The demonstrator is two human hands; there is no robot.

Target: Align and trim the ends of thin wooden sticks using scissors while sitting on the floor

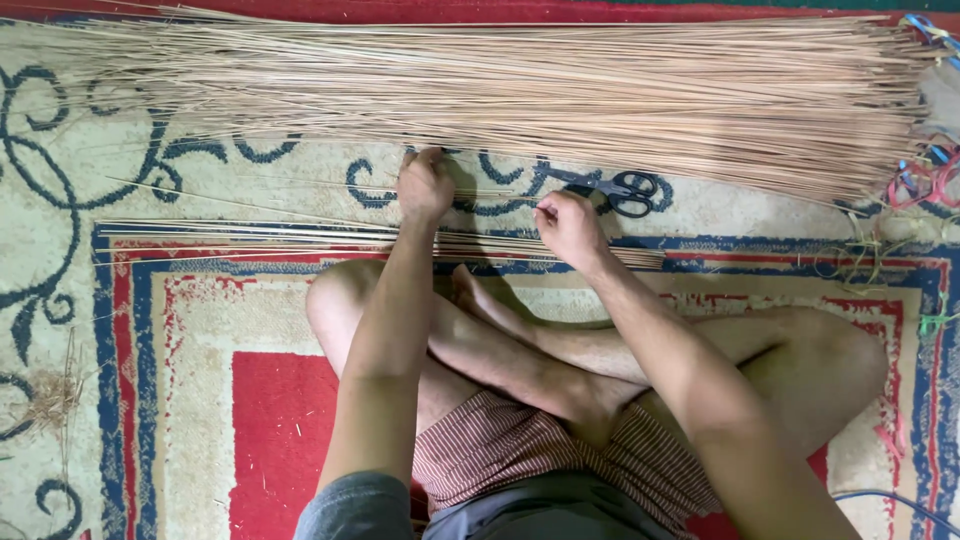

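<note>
Crossed bare legs [560, 360] rest on the patterned rug [200, 400]. Just beyond, the left hand [424, 187] and right hand [568, 226] pinch thin sticks [300, 232] with fingers closed. Black scissors [625, 191] lie nearby; farther off, the large stick bundle [560, 90].

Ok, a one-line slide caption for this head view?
Seated cross-legged on a patterned rug, a person's left hand and right hand pinch thin sticks beside a large stick pile and scissors.

Dry matt woody sticks [520, 90], woven pile carpet [200, 330], black-handled metal scissors [625, 192]
</note>
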